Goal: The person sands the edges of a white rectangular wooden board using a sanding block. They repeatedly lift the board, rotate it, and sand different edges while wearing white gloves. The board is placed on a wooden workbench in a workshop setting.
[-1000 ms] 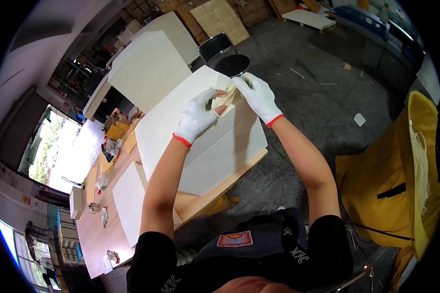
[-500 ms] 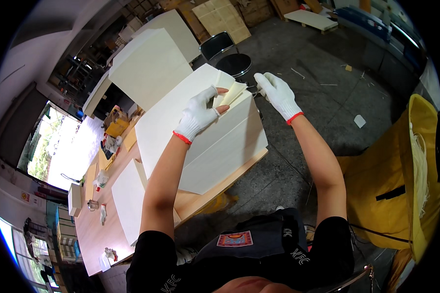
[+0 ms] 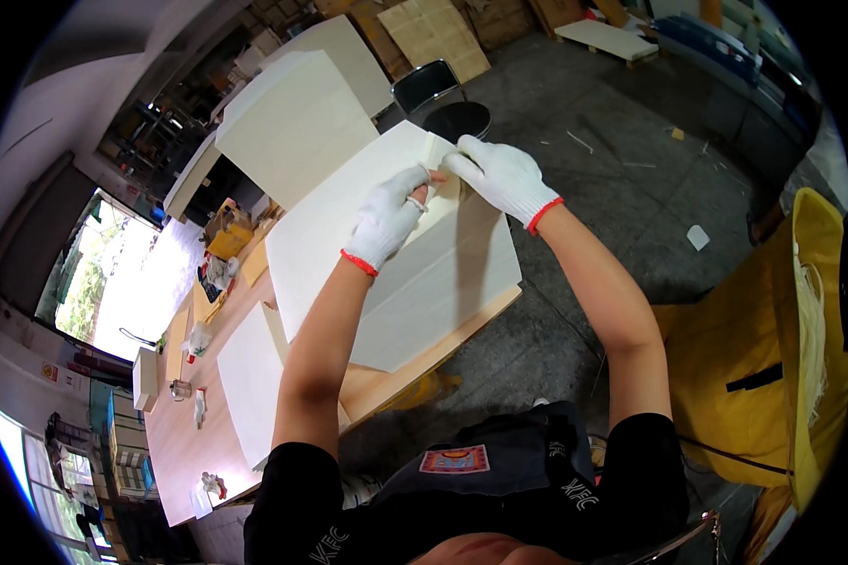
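A large cream-white cardboard sheet [image 3: 424,273] lies folded on a wooden workbench [image 3: 386,381]. Both my hands wear white gloves with red cuffs. My left hand [image 3: 388,218] presses down on the sheet near its far corner, fingers curled. My right hand [image 3: 499,176] pinches a small folded flap [image 3: 435,151] at that far corner, close to the left fingertips. A second cream sheet [image 3: 297,127] stands raised behind the first one.
A smaller white sheet [image 3: 248,381] lies on the bench to the left, with small items and a yellow box [image 3: 228,240] farther along. A black chair [image 3: 426,87] and a round black bin [image 3: 457,120] stand beyond the bench. A yellow bag [image 3: 773,348] hangs at the right.
My right hand, which had pulled away to the right half a second ago, has come back to the sheet's far corner beside my left hand. The left hand stayed on the sheet.
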Motion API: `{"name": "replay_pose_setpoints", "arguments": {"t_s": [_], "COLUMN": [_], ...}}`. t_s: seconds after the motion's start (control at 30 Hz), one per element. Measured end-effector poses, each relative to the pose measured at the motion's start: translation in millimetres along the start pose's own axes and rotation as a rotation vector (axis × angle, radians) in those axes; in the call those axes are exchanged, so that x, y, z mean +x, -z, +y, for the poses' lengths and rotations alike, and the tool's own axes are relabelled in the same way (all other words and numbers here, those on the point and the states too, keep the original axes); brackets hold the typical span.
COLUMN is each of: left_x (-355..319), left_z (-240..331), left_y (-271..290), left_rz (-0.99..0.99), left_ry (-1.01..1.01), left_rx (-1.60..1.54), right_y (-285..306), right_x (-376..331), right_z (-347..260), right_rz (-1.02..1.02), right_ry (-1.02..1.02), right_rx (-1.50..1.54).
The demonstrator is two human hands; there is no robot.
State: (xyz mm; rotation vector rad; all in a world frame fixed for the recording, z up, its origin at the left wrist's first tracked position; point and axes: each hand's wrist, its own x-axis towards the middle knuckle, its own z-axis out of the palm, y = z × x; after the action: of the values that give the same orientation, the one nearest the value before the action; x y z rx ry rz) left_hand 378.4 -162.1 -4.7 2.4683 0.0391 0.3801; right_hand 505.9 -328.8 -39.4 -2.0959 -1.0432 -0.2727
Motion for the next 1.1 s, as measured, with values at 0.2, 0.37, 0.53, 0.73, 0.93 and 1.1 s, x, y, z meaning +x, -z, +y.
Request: {"name": "replay_pose_setpoints", "arguments": {"t_s": [0.2, 0.37, 0.53, 0.73, 0.93, 1.1], "left_x": [0, 1, 1, 3, 0, -1], "left_z": [-2, 8, -8, -7, 2, -4], "left_y": [4, 3, -1, -1, 3, -2], "left_rz": [-0.024, -0.081, -0.005, -0.013, -0.030, 0.047], "left_ry": [0.008, 0.134, -0.006, 0.007, 0.029, -0.077], "left_rx": [0.035, 0.004, 0.050, 0.070, 0.069, 0.033], "right_y": [-21, -26, -23, -23, -17, -18], "right_x": [-6, -12, -12, -14, -16, -14], "right_z": [4, 3, 0, -1, -7, -5], "right_rz": [0.152, 0.261, 0.193, 0.209, 0.204, 0.217], "right_ry": [-0.213, -0.205, -0.256, -0.265, -0.265, -0.255], "right_rx": [0.380, 0.374, 0.399, 0.408, 0.424, 0.413]}}
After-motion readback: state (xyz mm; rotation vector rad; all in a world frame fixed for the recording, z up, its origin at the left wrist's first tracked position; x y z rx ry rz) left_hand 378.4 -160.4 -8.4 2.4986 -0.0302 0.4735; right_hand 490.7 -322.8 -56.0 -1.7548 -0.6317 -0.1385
